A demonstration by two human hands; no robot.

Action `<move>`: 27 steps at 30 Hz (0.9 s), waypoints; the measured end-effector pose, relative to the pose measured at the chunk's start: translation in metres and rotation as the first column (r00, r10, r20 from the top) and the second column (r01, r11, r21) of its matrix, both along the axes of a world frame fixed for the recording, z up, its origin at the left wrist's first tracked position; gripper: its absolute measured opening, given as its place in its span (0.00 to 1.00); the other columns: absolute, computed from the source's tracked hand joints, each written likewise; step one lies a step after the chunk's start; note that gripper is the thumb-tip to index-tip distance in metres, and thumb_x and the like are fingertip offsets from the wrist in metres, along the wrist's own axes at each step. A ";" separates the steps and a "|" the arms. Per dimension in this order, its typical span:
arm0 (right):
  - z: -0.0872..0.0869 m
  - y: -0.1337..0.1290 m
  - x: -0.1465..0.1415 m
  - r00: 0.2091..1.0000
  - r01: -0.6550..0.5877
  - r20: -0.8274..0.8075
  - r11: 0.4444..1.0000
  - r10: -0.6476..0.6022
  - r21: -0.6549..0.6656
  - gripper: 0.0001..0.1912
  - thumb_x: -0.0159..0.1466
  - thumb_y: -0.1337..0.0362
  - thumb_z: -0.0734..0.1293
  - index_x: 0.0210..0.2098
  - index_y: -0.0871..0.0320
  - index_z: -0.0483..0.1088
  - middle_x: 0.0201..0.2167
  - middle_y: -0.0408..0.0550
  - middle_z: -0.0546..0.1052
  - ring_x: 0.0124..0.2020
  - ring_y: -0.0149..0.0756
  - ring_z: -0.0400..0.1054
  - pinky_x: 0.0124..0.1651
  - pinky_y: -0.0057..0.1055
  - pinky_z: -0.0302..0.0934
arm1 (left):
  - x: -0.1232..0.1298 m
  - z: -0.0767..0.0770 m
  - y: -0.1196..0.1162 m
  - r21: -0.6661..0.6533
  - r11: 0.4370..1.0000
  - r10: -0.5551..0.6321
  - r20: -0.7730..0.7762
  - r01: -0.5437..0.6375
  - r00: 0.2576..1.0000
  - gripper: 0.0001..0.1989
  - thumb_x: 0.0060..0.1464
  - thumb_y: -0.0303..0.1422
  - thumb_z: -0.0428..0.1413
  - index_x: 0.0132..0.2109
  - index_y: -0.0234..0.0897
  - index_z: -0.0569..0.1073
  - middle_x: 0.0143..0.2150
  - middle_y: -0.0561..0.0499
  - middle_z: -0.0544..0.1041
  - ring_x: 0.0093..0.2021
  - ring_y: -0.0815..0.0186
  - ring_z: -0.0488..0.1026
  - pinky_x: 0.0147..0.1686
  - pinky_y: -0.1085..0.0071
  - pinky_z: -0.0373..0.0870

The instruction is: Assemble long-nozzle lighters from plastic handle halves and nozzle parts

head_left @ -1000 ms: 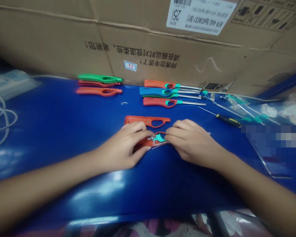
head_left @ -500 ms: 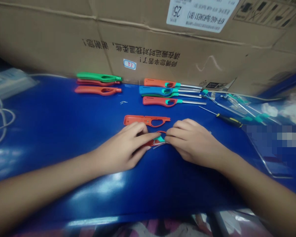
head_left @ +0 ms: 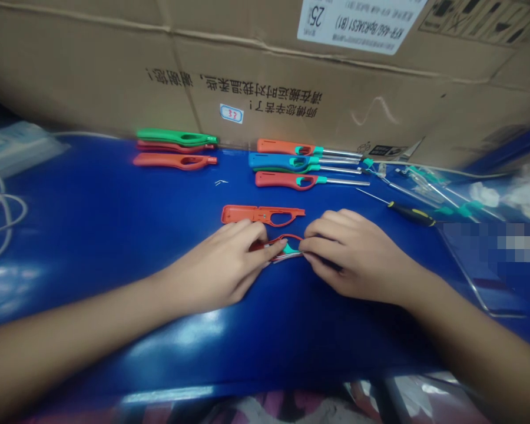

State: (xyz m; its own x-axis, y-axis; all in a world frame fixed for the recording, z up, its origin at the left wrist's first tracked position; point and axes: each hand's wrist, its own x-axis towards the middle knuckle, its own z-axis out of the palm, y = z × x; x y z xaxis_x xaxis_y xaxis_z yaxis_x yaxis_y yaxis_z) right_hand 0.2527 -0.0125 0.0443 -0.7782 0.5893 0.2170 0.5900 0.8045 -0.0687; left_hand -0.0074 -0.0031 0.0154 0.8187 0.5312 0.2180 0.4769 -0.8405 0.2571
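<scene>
Both my hands meet over a red plastic lighter shell (head_left: 291, 238) lying low on the blue table, with a teal part (head_left: 292, 250) seated in its trigger opening. My left hand (head_left: 221, 265) pinches the shell's left end, hiding most of it. My right hand (head_left: 353, 253) holds the right end, fingertips at the teal part. Just above my left hand lies a second, empty red shell half (head_left: 258, 215). Beyond it stand finished long-nosed lighters in red (head_left: 287, 180) and blue (head_left: 278, 161).
Further left lie loose green (head_left: 176, 137) and red (head_left: 174, 160) handles. A yellow-and-black screwdriver (head_left: 410, 213) lies at the right, near metal lighter nozzles (head_left: 428, 191). A cardboard carton (head_left: 247, 76) walls the table's back, and a white cable (head_left: 0, 206) coils at the left.
My left fingers have slid right over the shell, covering more of it. My right hand has shifted slightly right. The view has tilted a little, moving the table items up in the picture.
</scene>
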 end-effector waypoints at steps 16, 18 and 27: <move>-0.008 -0.003 0.002 0.992 -0.105 0.061 0.991 0.110 -0.083 0.13 0.74 0.64 0.59 0.46 0.57 0.75 0.44 0.51 0.76 0.41 0.37 0.70 0.39 0.34 0.62 | -0.005 -0.005 0.004 -0.031 0.997 -0.073 0.071 0.076 0.995 0.21 0.67 0.27 0.48 0.64 0.38 0.71 0.54 0.37 0.71 0.53 0.53 0.68 0.52 0.55 0.72; -0.005 -0.002 0.004 0.990 -0.117 0.061 0.988 0.124 -0.099 0.12 0.73 0.63 0.60 0.45 0.57 0.75 0.44 0.51 0.76 0.41 0.37 0.70 0.39 0.34 0.62 | -0.006 -0.005 0.005 -0.024 0.997 -0.075 0.071 0.076 0.995 0.22 0.67 0.27 0.48 0.64 0.38 0.71 0.55 0.37 0.71 0.53 0.53 0.68 0.52 0.54 0.72; 0.002 -0.002 0.009 0.994 -0.094 0.032 0.968 0.104 -0.232 0.09 0.70 0.63 0.63 0.37 0.57 0.74 0.38 0.48 0.75 0.36 0.34 0.67 0.36 0.32 0.58 | -0.006 -0.005 0.005 0.050 0.995 -0.084 -0.005 0.084 0.996 0.23 0.67 0.28 0.49 0.67 0.42 0.68 0.56 0.38 0.71 0.50 0.54 0.68 0.49 0.55 0.73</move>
